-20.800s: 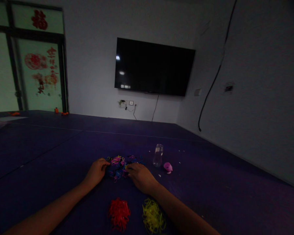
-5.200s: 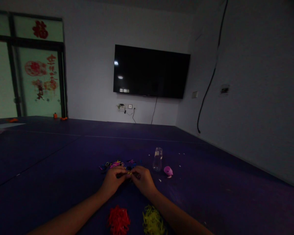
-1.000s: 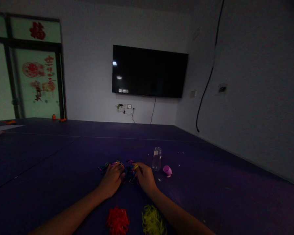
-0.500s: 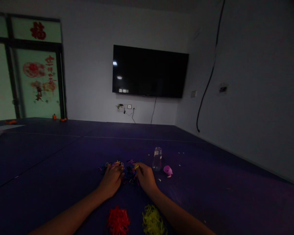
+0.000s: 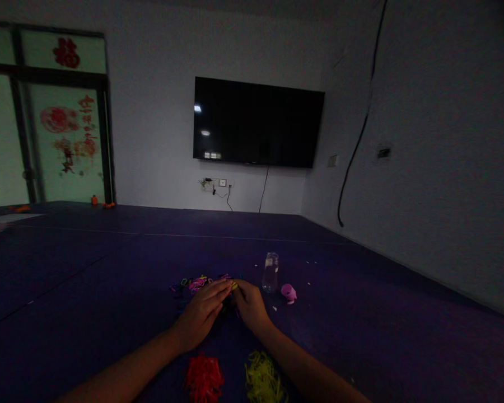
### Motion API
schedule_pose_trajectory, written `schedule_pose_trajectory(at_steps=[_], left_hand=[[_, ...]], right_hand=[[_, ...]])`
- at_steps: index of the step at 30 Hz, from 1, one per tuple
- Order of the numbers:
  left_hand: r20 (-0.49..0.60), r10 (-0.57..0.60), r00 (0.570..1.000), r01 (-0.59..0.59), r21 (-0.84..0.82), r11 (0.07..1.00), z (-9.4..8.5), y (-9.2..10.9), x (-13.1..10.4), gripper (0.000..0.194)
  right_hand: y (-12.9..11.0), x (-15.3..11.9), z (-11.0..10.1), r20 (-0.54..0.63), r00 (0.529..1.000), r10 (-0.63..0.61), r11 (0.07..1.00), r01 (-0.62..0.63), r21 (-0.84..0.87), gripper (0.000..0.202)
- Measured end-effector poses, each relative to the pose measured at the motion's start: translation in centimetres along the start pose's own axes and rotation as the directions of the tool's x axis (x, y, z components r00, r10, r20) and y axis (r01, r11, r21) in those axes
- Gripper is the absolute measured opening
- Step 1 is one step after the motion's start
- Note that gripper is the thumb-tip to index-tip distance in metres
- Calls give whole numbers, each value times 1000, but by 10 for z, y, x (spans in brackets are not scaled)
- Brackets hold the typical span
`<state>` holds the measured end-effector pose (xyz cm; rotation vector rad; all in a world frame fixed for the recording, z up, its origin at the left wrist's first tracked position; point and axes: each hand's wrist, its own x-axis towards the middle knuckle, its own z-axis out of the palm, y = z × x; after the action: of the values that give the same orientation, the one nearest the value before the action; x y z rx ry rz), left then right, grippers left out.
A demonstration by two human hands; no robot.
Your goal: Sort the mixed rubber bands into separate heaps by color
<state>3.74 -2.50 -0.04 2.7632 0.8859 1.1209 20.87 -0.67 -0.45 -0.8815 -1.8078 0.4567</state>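
Yellow bands [image 5: 234, 286] sit pinched in the right fingers [image 5: 244, 287]

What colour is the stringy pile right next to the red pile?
The pile is yellow, slightly greenish; see the head view, the only one.

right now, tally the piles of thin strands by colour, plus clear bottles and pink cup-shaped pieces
Red strand pile: 1
Yellow strand pile: 1
Mixed-colour strand pile, partly hidden: 1
Clear upright bottle: 1
Pink cup-shaped piece: 1
Total: 5
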Motion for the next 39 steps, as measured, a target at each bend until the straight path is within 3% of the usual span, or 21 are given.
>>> schedule_pose_trajectory(at_steps=[21, 33, 39], left_hand=[[-26, -6, 1000, 5, -60, 998, -1, 1, 0, 42], [39, 3, 999, 0, -66, 998, 0, 0, 0, 45], [-20, 16, 1000, -17, -25, 1000, 1, 3, -1, 44]], right_hand=[[-1, -2, 2, 53, 998, -20, 999, 18, 39, 26], [1, -2, 3, -8, 1000, -8, 1000, 8, 14, 28], [2, -3, 5, -56, 998, 22, 999, -20, 37, 25]])
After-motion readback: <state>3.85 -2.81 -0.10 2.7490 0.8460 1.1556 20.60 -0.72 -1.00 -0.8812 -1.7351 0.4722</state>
